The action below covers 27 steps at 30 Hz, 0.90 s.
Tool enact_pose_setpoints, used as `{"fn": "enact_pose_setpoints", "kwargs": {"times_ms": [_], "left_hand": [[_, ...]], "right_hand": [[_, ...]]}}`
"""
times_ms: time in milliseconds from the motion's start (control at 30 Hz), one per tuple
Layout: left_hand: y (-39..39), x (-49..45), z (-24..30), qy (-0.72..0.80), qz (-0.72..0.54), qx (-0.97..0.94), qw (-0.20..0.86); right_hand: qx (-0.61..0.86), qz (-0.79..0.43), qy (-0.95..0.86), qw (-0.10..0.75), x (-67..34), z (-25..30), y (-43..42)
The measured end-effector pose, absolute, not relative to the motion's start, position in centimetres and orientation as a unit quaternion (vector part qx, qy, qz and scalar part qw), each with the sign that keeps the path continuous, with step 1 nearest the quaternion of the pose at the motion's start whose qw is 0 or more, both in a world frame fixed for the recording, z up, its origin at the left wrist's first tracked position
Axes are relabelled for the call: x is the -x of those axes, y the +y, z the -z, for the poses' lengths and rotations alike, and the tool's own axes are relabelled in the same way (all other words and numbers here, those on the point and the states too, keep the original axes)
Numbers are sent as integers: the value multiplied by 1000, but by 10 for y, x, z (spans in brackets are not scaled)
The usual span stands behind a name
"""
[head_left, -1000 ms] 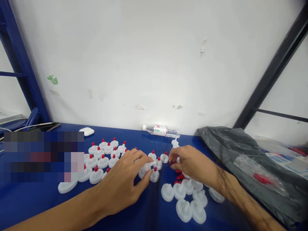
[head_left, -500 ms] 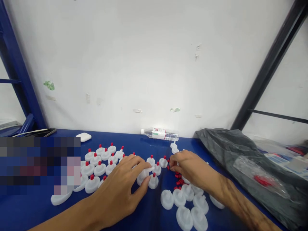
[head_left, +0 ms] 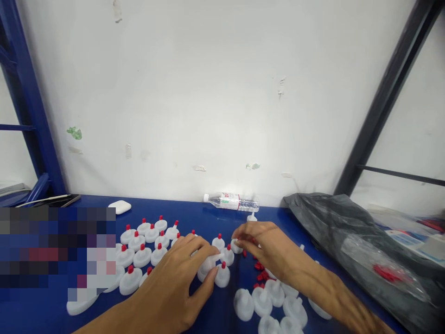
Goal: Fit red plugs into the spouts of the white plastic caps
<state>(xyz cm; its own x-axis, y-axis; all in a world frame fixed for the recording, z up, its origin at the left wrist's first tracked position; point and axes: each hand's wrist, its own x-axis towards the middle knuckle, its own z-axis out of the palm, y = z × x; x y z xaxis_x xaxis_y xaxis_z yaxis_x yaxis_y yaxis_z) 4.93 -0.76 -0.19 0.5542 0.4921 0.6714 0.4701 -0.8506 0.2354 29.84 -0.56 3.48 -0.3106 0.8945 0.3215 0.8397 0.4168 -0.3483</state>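
My left hand is closed round a white plastic nozzle cap, gripping it between thumb and fingers. Its bare spout points right, with no red tip on it. My right hand is in a pinch, thumb and forefinger together just above a white nozzle cap; whatever is between the fingertips is too small to make out. Partly under that hand lie small red tips in a loose pile. Left of my left hand, several white nozzle caps with red tips stand upright on the blue table.
White nozzle caps without tips stand at the front right. A clear bottle lies by the wall. A grey plastic bag covers the right side, with a clear bag of red tips on it. A white rounded case sits back left.
My right hand has shifted left from the red tips toward the tipped caps. My left hand keeps its grip on the nozzle cap. The view has tilted up a little.
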Motion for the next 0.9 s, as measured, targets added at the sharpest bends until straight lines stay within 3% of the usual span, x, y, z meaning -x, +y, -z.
{"fn": "enact_pose_setpoints", "kwargs": {"times_ms": [367,900], "left_hand": [[-7,-51,2,270,-383,-883,22],[-6,-49,-5,282,-365,-887,-6]], "right_hand": [[458,-198,-800,333,-284,-37,-12],[455,-166,-805,342,-276,-45,-21]]}}
